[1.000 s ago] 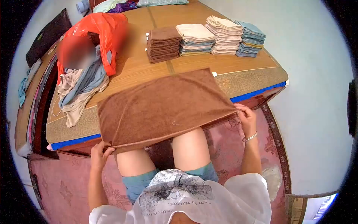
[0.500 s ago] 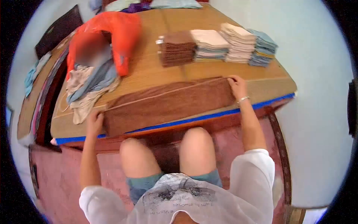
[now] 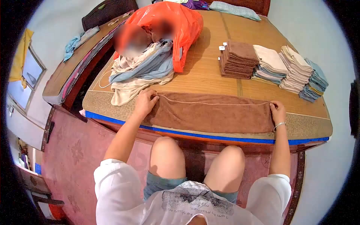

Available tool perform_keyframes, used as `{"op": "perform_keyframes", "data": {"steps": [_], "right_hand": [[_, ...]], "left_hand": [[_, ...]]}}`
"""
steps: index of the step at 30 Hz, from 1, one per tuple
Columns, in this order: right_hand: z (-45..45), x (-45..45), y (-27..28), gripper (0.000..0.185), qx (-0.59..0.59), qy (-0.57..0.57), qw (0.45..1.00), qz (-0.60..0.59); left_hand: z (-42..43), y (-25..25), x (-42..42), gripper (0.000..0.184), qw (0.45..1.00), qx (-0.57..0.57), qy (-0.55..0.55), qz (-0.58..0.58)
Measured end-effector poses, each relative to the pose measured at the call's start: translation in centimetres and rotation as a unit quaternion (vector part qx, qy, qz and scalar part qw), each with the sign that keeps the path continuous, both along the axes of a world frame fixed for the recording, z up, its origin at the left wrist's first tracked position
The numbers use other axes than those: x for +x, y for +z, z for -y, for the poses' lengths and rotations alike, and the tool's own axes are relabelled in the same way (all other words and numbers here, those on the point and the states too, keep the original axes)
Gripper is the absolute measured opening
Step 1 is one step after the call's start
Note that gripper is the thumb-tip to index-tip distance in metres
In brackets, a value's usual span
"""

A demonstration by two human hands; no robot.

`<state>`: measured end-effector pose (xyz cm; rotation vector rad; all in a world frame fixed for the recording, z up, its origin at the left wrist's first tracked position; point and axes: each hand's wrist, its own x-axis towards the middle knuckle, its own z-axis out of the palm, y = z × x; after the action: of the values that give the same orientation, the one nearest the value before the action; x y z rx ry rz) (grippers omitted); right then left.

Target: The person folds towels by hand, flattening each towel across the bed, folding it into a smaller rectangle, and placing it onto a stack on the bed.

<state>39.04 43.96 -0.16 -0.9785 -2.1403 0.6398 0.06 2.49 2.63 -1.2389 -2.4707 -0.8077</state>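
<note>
A brown towel (image 3: 213, 117) lies in a long folded strip along the near edge of the bed. My left hand (image 3: 147, 102) pinches its far left corner, thumb and fingers closed on the cloth. At the opposite end, my right hand (image 3: 277, 111) grips the towel's far right corner, a bracelet on that wrist. A pale seam or hem runs between the two hands near the towel's upper side. Just beyond my left hand is a loose heap of beige and blue-grey towels (image 3: 144, 73), partly inside an orange-red plastic bag (image 3: 187, 32).
Folded stacks stand on the right of the bed (image 3: 210, 80): brown towels (image 3: 240, 62), cream over blue ones (image 3: 270, 60), a beige pile (image 3: 296, 71) and a blue-grey pile (image 3: 315, 80). A pillow (image 3: 234, 10) lies at the far end. A second, narrower bed (image 3: 75, 69) is on the left.
My view has swung left, so the bed and stacks appear further right. My left hand has moved up from the towel's left side to its far corner; my right hand still holds its end.
</note>
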Motion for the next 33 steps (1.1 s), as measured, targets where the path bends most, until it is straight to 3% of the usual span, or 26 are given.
{"op": "perform_keyframes", "data": {"steps": [5, 8, 10, 17, 19, 21, 24, 27, 29, 31, 33], "right_hand": [[-1.7, 0.7, -1.9, 0.017, 0.001, 0.000, 0.999, -0.044], [-1.1, 1.1, -1.2, 0.018, -0.041, 0.014, 0.995, -0.091], [0.6, 1.3, 0.6, 0.018, -0.034, 0.001, 0.997, -0.076], [1.6, 2.8, 2.0, 0.016, -0.013, 0.001, 0.996, -0.091], [1.3, 3.7, 2.0, 0.016, -0.040, 0.016, 0.990, -0.133], [1.3, 4.7, 2.7, 0.015, -0.082, -0.011, 0.989, -0.124], [2.1, 5.9, 4.1, 0.015, -0.100, 0.016, 0.973, -0.206], [3.0, 7.0, 5.6, 0.016, -0.098, 0.031, 0.965, -0.242], [3.5, 7.9, 6.1, 0.017, -0.134, 0.072, 0.928, -0.339], [5.1, 8.1, 6.9, 0.017, -0.105, 0.056, 0.954, -0.274], [5.9, 8.8, 7.0, 0.017, -0.080, 0.037, 0.975, -0.204]], "left_hand": [[-0.3, 0.8, 0.4, 0.017, 1.000, -0.019, 0.000, 0.015], [-0.5, 1.4, 0.2, 0.019, 0.995, -0.052, 0.051, 0.074], [-0.6, 0.9, -0.8, 0.025, 0.982, -0.029, 0.042, 0.182], [-0.5, 1.4, -0.7, 0.018, 0.973, -0.047, 0.056, 0.221], [0.3, 1.1, -0.9, 0.016, 0.944, 0.100, -0.023, 0.312], [1.7, 1.3, -1.5, 0.014, 0.936, 0.116, -0.047, 0.328], [3.6, 2.6, -1.5, 0.011, 0.875, 0.184, -0.119, 0.432], [4.9, 4.6, 0.3, 0.011, 0.857, 0.248, -0.139, 0.430], [5.8, 5.6, 1.3, 0.011, 0.864, 0.248, -0.146, 0.413], [6.6, 5.5, 1.3, 0.010, 0.846, 0.327, -0.128, 0.401], [7.3, 5.3, 1.0, 0.009, 0.877, 0.278, -0.124, 0.371]]}}
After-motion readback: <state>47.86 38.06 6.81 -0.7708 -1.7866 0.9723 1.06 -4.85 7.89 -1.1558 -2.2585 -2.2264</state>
